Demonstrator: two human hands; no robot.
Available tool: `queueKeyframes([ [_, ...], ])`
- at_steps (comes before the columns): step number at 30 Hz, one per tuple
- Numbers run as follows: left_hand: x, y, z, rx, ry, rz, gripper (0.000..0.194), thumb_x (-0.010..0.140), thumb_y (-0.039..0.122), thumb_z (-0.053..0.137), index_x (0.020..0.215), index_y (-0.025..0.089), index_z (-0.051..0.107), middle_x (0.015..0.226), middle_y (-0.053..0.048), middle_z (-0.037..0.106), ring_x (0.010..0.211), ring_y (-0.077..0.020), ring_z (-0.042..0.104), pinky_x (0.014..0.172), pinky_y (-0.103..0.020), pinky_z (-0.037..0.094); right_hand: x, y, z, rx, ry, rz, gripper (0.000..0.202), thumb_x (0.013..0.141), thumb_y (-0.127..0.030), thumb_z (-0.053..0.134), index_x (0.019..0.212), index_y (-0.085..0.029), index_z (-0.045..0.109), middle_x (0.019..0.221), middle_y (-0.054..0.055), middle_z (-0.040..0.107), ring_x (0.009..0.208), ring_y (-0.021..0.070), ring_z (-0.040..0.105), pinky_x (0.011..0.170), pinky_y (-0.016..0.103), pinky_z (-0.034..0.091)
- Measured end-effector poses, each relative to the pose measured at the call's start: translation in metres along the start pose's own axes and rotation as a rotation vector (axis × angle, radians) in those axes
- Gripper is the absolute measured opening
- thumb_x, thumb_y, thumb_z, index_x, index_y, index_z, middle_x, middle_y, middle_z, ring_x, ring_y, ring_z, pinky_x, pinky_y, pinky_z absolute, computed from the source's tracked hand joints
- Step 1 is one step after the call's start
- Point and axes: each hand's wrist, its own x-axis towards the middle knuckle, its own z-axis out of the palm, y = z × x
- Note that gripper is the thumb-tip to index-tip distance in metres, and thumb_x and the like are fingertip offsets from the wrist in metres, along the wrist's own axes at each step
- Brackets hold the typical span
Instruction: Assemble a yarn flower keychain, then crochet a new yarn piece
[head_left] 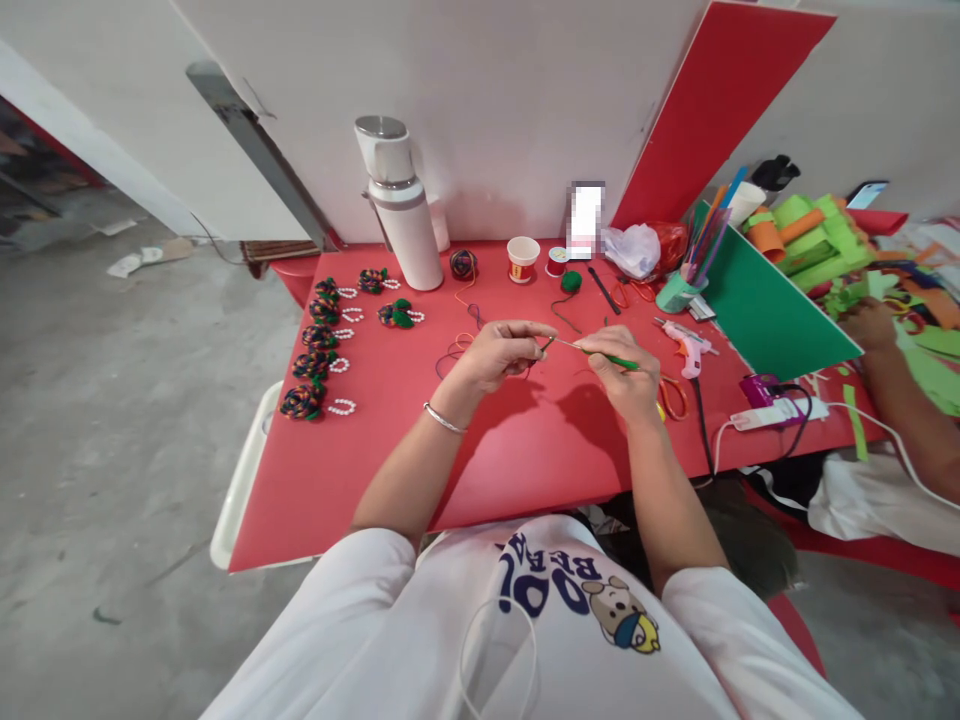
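My right hand is closed around the green handle of a crochet hook, its thin metal shaft pointing left. The hook's tip meets a small dark strand of yarn pinched in my left hand; how the strand loops is too small to make out. Multicoloured yarn trails across the red table from a dark multicoloured yarn ball toward my left hand. Both hands are above the middle of the table.
Crocheted pieces with white bead loops line the left side, near a white thermos. A paper cup, green yarn ball, pink glue gun and power strip are there too. Another person's arm is far right.
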Motion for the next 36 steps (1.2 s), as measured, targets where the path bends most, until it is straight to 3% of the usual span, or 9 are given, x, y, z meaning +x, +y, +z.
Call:
queueKeyframes([
  [4,0.001,0.000,-0.004,0.070,-0.076,-0.015,0.031,0.053,0.014,0.078,0.083,0.011,0.084,0.055,-0.002,0.063,0.043,-0.0053,0.041,0.045,-0.022,0.020,0.011,-0.003,-0.026,0.087,-0.168,0.040,0.012,0.097,-0.039,0.074,0.099,-0.033,0.085,0.096,0.002,0.083,0.096,0.0223,0.073,0.096,0.046,0.058],
  [7,0.000,-0.001,-0.003,0.089,-0.082,-0.038,0.027,0.054,0.015,0.078,0.080,0.010,0.083,0.057,-0.004,0.065,0.044,-0.0064,0.044,0.045,-0.022,0.021,0.010,0.002,-0.026,0.228,-0.200,0.122,0.018,0.095,-0.046,0.075,0.094,-0.031,0.085,0.090,0.003,0.081,0.091,0.0226,0.074,0.089,0.044,0.060],
  [11,0.000,-0.008,0.008,0.048,-0.051,0.023,0.036,0.057,0.014,0.080,0.092,0.012,0.083,0.061,-0.001,0.066,0.046,-0.0050,0.043,0.046,-0.022,0.022,-0.005,0.015,0.008,0.375,-0.014,0.206,0.037,0.089,-0.066,0.074,0.092,-0.030,0.083,0.091,0.004,0.082,0.092,0.0247,0.077,0.088,0.046,0.063],
  [15,0.001,-0.020,0.021,0.027,-0.061,0.108,0.053,0.057,0.015,0.081,0.110,0.011,0.081,0.059,0.003,0.064,0.047,-0.0052,0.043,0.048,-0.022,0.024,-0.022,0.015,0.044,0.248,0.183,0.181,0.031,0.093,-0.059,0.072,0.107,-0.033,0.082,0.112,0.004,0.083,0.114,0.0253,0.076,0.106,0.049,0.060],
  [21,0.008,-0.033,0.020,0.038,0.026,0.108,0.050,0.063,0.017,0.084,0.111,0.011,0.078,0.066,0.001,0.069,0.046,-0.0043,0.043,0.046,-0.021,0.024,-0.023,0.017,0.051,0.203,0.279,0.348,0.036,0.092,-0.061,0.071,0.103,-0.028,0.082,0.106,0.006,0.084,0.106,0.0242,0.078,0.103,0.045,0.061],
  [27,0.012,-0.058,-0.009,0.388,0.180,0.013,0.041,0.072,0.021,0.087,0.111,0.011,0.077,0.070,-0.002,0.070,0.047,-0.0084,0.053,0.046,-0.021,0.036,-0.025,0.045,0.060,0.242,0.230,0.576,0.037,0.084,-0.059,0.076,0.099,-0.025,0.082,0.107,0.007,0.084,0.106,0.0223,0.078,0.103,0.039,0.060],
  [29,0.011,-0.067,-0.027,0.522,0.230,0.018,0.031,0.077,0.026,0.086,0.104,0.013,0.080,0.086,-0.008,0.075,0.051,-0.0099,0.057,0.048,-0.024,0.043,-0.025,0.056,0.066,0.264,0.210,0.645,0.037,0.082,-0.058,0.078,0.098,-0.024,0.081,0.107,0.007,0.084,0.105,0.0209,0.078,0.101,0.037,0.060],
  [32,0.008,-0.073,-0.055,0.681,0.340,0.210,0.005,0.076,0.018,0.083,0.077,0.016,0.079,0.114,-0.015,0.076,0.090,-0.0191,0.072,0.071,-0.027,0.055,-0.017,0.066,0.073,0.264,0.133,0.826,0.034,0.082,-0.053,0.080,0.096,-0.022,0.079,0.097,0.004,0.084,0.087,0.0158,0.076,0.080,0.028,0.062],
  [36,0.001,-0.075,-0.082,0.756,0.494,0.320,0.003,0.079,0.016,0.075,0.080,0.018,0.078,0.122,-0.015,0.074,0.113,-0.0249,0.070,0.085,-0.032,0.057,0.003,0.071,0.077,0.260,0.018,0.985,0.026,0.082,-0.043,0.084,0.088,-0.019,0.077,0.066,-0.001,0.074,0.050,0.0100,0.062,0.045,0.021,0.045],
])
